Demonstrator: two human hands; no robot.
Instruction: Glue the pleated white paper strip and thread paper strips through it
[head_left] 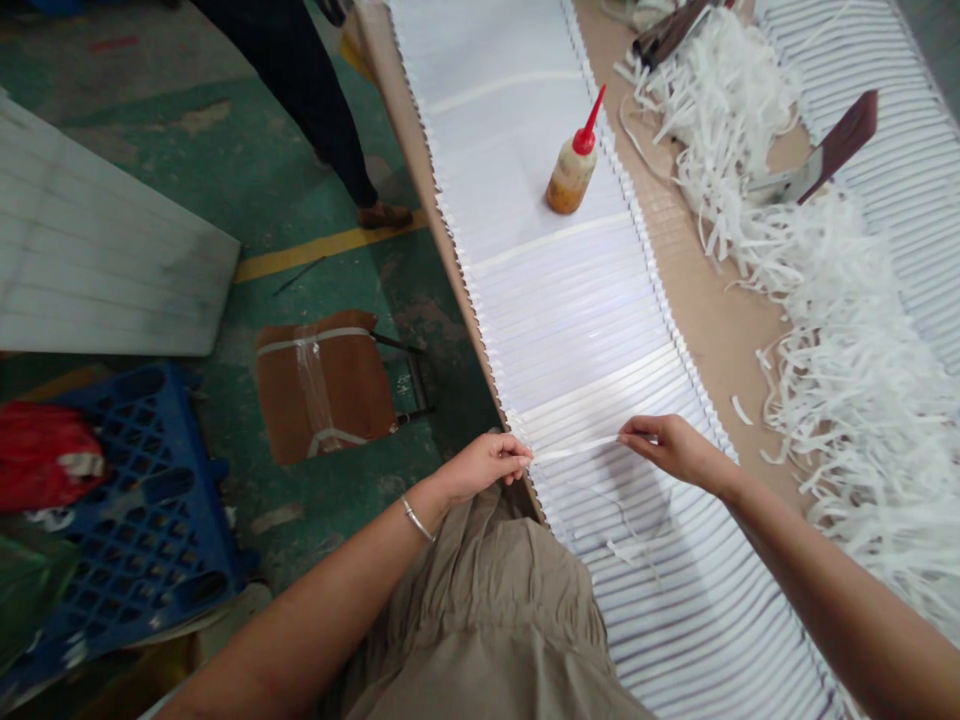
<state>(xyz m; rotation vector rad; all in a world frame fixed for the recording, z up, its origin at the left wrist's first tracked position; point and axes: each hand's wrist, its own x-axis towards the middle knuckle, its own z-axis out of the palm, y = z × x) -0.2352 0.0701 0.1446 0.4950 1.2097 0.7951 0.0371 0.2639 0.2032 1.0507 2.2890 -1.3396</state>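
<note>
My left hand (487,465) pinches the left end of a thin white strip (576,450), and my right hand (671,447) pinches its right end. The strip is held taut just above a long row of overlapping white sheets (570,320) laid out along the brown table (705,320). Both hands are closed on the strip at the near part of the row. A loose white thread trails below the strip over the sheets. My left wrist wears a thin bracelet.
A glue bottle (572,170) with a red nozzle stands on the sheets farther up. A heap of white strips (840,340) lies to the right, with a dark tool (825,160) on it. On the floor at left are a cardboard-covered stool (324,385), a blue crate (142,520) and another person's leg (315,100).
</note>
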